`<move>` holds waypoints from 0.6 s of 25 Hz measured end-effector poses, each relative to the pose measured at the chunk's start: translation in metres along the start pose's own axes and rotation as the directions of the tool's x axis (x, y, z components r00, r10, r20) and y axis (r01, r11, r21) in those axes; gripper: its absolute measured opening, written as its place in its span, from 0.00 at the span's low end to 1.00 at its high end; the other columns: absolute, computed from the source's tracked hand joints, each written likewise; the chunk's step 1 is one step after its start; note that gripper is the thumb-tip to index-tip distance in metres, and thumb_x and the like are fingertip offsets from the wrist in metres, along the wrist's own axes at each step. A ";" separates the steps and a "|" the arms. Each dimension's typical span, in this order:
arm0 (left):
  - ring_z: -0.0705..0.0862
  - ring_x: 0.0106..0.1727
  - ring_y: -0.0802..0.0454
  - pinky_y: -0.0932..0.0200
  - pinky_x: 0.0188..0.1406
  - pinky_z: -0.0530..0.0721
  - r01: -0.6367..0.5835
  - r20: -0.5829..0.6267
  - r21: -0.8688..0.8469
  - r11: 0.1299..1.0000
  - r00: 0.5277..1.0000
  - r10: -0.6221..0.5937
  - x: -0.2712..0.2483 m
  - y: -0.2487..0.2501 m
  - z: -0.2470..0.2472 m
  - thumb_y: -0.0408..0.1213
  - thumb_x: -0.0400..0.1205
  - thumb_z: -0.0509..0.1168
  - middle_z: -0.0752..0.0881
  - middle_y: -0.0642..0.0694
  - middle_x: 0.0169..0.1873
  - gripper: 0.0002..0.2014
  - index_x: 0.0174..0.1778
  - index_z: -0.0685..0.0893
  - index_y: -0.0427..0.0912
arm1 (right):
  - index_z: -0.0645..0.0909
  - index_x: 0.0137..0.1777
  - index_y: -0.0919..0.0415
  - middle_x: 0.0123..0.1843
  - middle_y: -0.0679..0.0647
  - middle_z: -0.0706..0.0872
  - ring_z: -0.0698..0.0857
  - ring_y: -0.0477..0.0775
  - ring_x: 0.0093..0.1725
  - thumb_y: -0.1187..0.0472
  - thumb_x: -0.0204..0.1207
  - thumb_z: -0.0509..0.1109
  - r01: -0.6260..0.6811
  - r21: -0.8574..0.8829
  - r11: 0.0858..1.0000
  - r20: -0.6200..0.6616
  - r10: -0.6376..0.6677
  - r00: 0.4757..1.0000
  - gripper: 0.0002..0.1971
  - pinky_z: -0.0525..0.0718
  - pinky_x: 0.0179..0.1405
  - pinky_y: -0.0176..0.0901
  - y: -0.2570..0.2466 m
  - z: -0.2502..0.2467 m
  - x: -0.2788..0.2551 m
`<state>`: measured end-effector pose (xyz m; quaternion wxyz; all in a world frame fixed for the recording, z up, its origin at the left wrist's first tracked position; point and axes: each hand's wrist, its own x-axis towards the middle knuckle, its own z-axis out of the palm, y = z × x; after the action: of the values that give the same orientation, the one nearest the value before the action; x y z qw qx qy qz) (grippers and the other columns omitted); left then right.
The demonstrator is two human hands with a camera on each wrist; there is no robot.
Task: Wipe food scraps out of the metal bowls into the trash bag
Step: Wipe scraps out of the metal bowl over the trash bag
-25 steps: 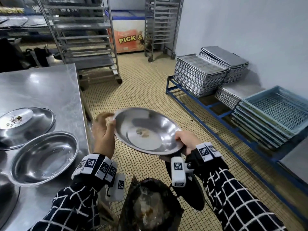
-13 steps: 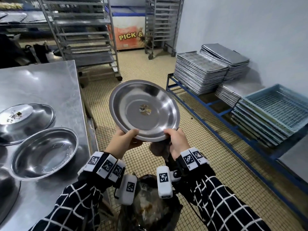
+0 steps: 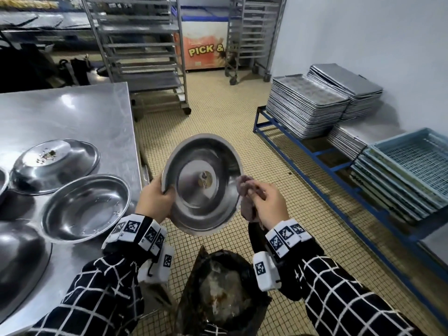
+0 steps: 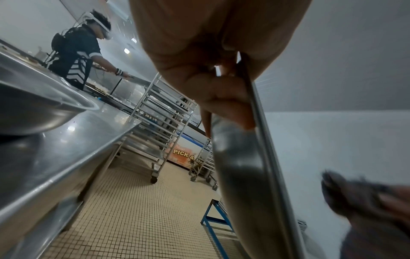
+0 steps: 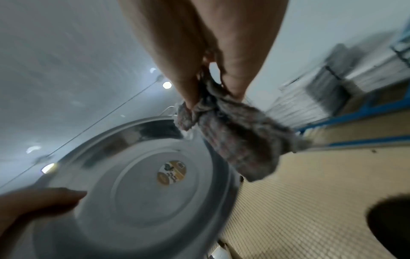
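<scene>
Both sleeves black with thin white grid check. Each wrist wears a black band set with white blocks printed in black-and-white square markers. White camera box with marker hangs under each wrist.

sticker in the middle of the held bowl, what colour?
Mostly orange-gold with dark marks; the sticker on the bowl shows best in the right wrist view.
</scene>
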<state>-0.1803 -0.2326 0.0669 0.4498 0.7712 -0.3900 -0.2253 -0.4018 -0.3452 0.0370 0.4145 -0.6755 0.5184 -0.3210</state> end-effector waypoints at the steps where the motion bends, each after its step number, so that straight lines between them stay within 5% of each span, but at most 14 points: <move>1: 0.81 0.31 0.57 0.73 0.20 0.75 -0.033 0.008 0.043 0.999 0.999 0.033 -0.003 0.003 0.000 0.33 0.84 0.61 0.82 0.49 0.33 0.04 0.52 0.79 0.44 | 0.84 0.61 0.53 0.59 0.50 0.81 0.81 0.48 0.59 0.62 0.78 0.69 0.101 -0.018 0.995 -0.020 -0.101 0.995 0.13 0.80 0.58 0.33 -0.008 0.002 0.005; 5: 0.78 0.26 0.57 0.75 0.21 0.74 -0.115 0.059 0.127 0.985 0.992 0.108 -0.006 0.008 0.000 0.39 0.84 0.63 0.81 0.48 0.28 0.05 0.45 0.81 0.44 | 0.85 0.62 0.63 0.58 0.51 0.81 0.80 0.47 0.56 0.66 0.76 0.72 0.441 -0.140 0.887 -0.028 -0.448 0.893 0.15 0.73 0.59 0.22 -0.034 0.021 0.029; 9: 0.78 0.24 0.62 0.70 0.24 0.74 -0.214 0.068 0.081 0.973 0.976 0.209 -0.001 0.011 -0.003 0.40 0.83 0.64 0.81 0.52 0.25 0.09 0.37 0.79 0.54 | 0.89 0.49 0.67 0.57 0.63 0.84 0.80 0.63 0.59 0.72 0.71 0.71 0.622 -0.270 0.735 0.238 -0.575 0.783 0.09 0.77 0.65 0.56 -0.028 0.044 0.030; 12: 0.84 0.32 0.54 0.60 0.31 0.81 -0.268 0.004 0.099 0.958 0.963 0.269 0.006 0.015 -0.009 0.42 0.83 0.63 0.85 0.47 0.30 0.08 0.45 0.84 0.44 | 0.87 0.58 0.60 0.63 0.59 0.83 0.78 0.60 0.64 0.68 0.75 0.69 0.733 -0.205 0.649 0.526 -0.558 0.642 0.13 0.76 0.66 0.51 -0.013 0.057 0.007; 15: 0.83 0.29 0.49 0.59 0.28 0.80 -0.263 -0.054 0.067 0.962 0.962 0.267 0.009 0.010 -0.011 0.44 0.83 0.63 0.85 0.45 0.29 0.09 0.45 0.83 0.42 | 0.85 0.63 0.55 0.69 0.51 0.81 0.78 0.52 0.68 0.64 0.76 0.71 0.735 -0.168 0.657 0.645 -0.490 0.586 0.15 0.74 0.70 0.44 0.005 0.051 0.002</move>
<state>-0.1717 -0.2373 0.0813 0.4649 0.7317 -0.4820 -0.1272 -0.3599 -0.3365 0.0094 0.2478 -0.9480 0.1592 -0.1206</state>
